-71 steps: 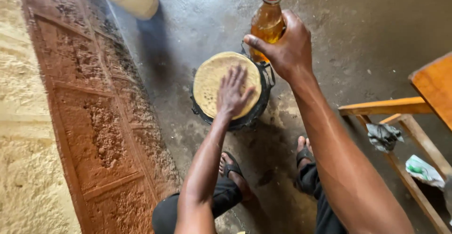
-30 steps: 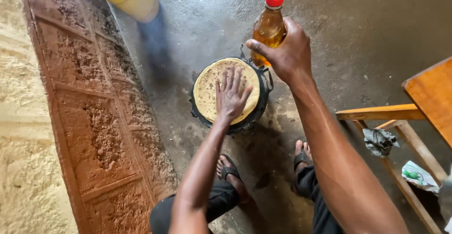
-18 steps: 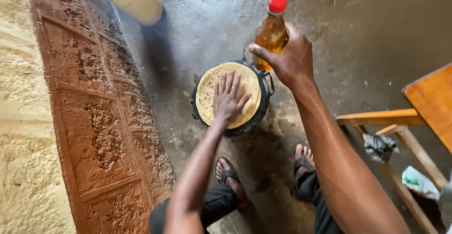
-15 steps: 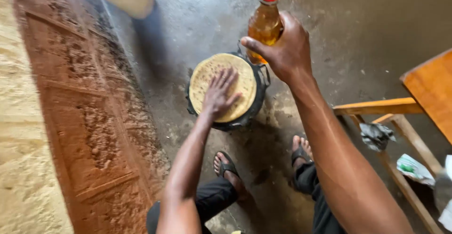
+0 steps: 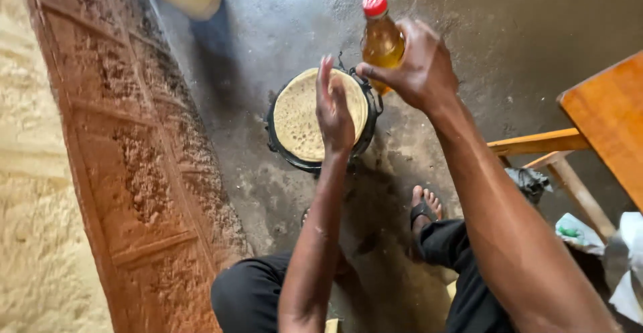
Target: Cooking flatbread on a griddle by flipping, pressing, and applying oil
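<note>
Flatbread (image 5: 301,115) is seen lying in a round black pan (image 5: 284,155) on the concrete floor (image 5: 509,31). The left hand (image 5: 335,108) is held edge-on above it, fingers extended — seemingly not touching. A red-capped bottle (image 5: 380,35) of amber liquid is clasped upright in the right hand (image 5: 418,65), just beside the pan.

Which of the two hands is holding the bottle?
The right hand grips the red-capped bottle of amber liquid. The left hand holds nothing; it is open above the flatbread in the pan.

One bottle (image 5: 382,35), one flatbread (image 5: 301,115), perhaps one pan (image 5: 284,153)
</note>
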